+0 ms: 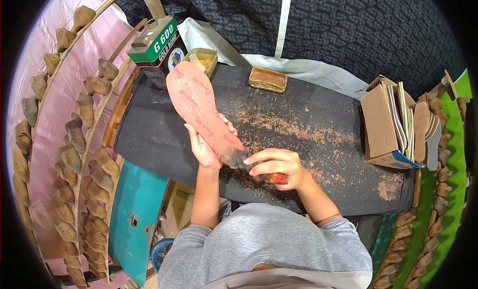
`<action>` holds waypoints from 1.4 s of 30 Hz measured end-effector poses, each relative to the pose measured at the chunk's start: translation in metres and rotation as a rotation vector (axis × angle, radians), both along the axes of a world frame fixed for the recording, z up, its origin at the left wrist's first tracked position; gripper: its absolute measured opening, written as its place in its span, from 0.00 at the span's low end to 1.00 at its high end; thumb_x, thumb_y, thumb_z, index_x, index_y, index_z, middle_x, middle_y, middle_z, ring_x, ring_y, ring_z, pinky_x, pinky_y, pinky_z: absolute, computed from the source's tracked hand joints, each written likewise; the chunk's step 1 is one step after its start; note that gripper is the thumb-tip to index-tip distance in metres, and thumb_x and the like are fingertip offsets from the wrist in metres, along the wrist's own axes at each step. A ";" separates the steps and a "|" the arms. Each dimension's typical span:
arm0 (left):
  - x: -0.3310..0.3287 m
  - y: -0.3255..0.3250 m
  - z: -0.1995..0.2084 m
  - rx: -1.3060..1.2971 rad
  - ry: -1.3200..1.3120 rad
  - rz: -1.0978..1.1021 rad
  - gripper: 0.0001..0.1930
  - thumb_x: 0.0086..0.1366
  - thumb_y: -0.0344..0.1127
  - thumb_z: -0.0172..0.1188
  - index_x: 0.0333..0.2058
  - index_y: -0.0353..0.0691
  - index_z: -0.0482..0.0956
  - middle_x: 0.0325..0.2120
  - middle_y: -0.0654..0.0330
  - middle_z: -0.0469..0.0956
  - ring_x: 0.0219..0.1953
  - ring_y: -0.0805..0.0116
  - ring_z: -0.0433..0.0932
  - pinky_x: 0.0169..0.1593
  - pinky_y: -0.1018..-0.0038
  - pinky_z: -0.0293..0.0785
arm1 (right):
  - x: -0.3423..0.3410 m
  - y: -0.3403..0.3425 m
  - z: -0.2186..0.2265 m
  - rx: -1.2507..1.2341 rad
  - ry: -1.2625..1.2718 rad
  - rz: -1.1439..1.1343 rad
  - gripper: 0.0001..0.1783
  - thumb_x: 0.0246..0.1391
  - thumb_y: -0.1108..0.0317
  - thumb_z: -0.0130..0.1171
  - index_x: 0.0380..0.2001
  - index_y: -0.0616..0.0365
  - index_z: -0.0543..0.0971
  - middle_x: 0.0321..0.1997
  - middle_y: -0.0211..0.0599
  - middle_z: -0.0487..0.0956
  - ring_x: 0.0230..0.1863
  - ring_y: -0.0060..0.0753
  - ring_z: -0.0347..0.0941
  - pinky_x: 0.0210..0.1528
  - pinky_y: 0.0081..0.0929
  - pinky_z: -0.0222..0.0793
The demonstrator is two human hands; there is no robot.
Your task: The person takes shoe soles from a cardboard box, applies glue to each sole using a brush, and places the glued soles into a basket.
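A salmon-pink shoe insole (194,102) with red handwriting is tilted up over the near left part of the table. My left hand (203,149) grips it by its lower half, thumb on one edge and fingertips showing at the other. The insole's surface glistens toward its far end. In my right hand (280,168) is a brush (233,158) with a dark, worn head and a red-and-yellow handle end. Its bristles touch the near end of the insole, hiding that tip. My right fingers are closed around the brush handle.
Brown shavings (294,127) litter the black-covered table (149,124). At the back stand a green-and-black metal can (155,52), a yellowish bowl (211,65) and a small rectangular tray (268,80). A carton (381,122) of insoles stands right. Racks of shoe lasts (74,132) flank both sides.
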State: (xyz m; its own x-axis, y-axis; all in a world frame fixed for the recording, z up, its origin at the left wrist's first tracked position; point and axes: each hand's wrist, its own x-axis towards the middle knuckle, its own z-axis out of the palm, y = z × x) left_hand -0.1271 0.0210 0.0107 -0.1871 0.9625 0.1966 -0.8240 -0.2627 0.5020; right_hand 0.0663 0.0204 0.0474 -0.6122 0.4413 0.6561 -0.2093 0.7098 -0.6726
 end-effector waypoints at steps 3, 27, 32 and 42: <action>0.005 -0.002 0.003 0.002 -0.015 -0.067 0.35 0.65 0.67 0.29 0.46 0.38 0.65 0.35 0.56 0.69 0.34 0.60 0.70 0.39 0.62 0.68 | -0.008 0.002 -0.001 0.113 0.058 -0.073 0.15 0.38 0.75 0.61 0.35 0.56 0.81 0.44 0.40 0.79 0.41 0.43 0.77 0.43 0.32 0.73; 0.020 -0.009 -0.004 -0.164 -0.018 -0.214 0.33 0.68 0.62 0.29 0.59 0.41 0.60 0.50 0.56 0.71 0.49 0.61 0.72 0.53 0.65 0.68 | -0.004 0.025 0.024 0.267 0.105 -0.232 0.08 0.42 0.70 0.59 0.26 0.62 0.81 0.35 0.46 0.80 0.29 0.39 0.78 0.30 0.29 0.74; 0.000 -0.004 -0.014 -0.204 0.039 -0.151 0.34 0.66 0.65 0.29 0.46 0.38 0.68 0.32 0.56 0.72 0.30 0.64 0.74 0.37 0.61 0.73 | -0.003 0.003 0.006 0.091 -0.022 0.024 0.23 0.20 0.82 0.45 0.27 0.60 0.79 0.32 0.41 0.78 0.32 0.41 0.76 0.36 0.31 0.74; 0.015 -0.016 -0.010 -0.180 0.217 -0.181 0.35 0.68 0.63 0.26 0.46 0.36 0.69 0.36 0.55 0.75 0.36 0.66 0.75 0.44 0.71 0.72 | 0.004 0.005 0.013 0.161 0.035 -0.110 0.16 0.27 0.79 0.52 0.27 0.60 0.80 0.31 0.40 0.80 0.32 0.41 0.78 0.36 0.31 0.74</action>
